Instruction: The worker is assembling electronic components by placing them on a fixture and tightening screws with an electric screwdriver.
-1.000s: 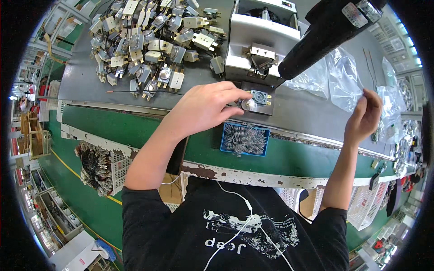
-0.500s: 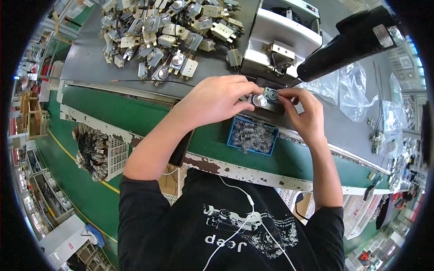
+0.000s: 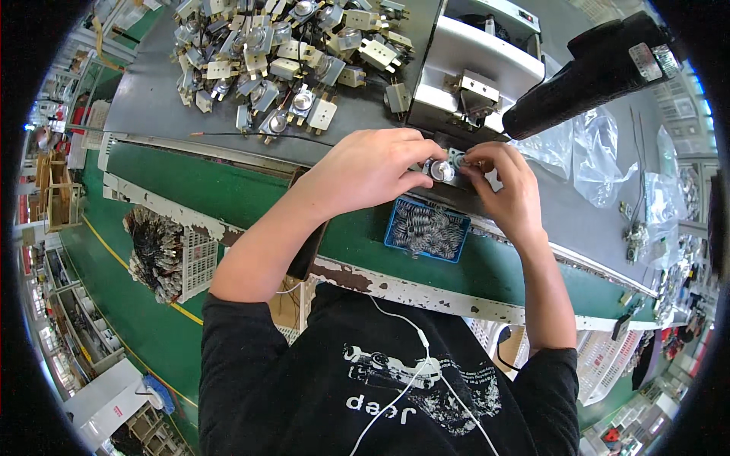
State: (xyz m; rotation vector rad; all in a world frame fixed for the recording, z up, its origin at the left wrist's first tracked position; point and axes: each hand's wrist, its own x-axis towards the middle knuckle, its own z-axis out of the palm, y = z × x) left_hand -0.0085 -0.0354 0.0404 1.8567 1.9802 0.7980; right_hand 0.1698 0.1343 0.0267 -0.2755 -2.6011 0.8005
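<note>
Round silver component (image 3: 442,171) sits over the dark plate (image 3: 459,187) in front of the machine, between the person's two hands; clock hours here are read from it. At 9 o'clock the left hand (image 3: 374,165) has thumb and forefinger pinched on its edge. At 3 o'clock the right hand (image 3: 511,188) has its fingertips at a small grey-green piece (image 3: 456,156) just beside the component; whether they grip it I cannot tell. Both hands are close together, and whether they touch cannot be made out.

Writing: the black shirt (image 3: 312,365) bears a white vehicle print with lettering, upside down in this view. Two pale labels (image 3: 645,61) are stuck on the thick black cylinder (image 3: 547,104) at 2 o'clock, their text too small to read.

Counts: one silver-and-black machine (image 3: 445,57) stands toward 12 to 1 o'clock. One blue tray (image 3: 455,258) at 6 o'clock is filled with metal springs (image 3: 424,228), too tangled to count. Toward 10 o'clock, dozens of small metal switch-like units (image 3: 281,68) are heaped on the grey table (image 3: 585,235); one separate unit (image 3: 396,98) lies at 11 o'clock, near the machine. Clear plastic bags (image 3: 597,156) lie around 3 o'clock.
</note>
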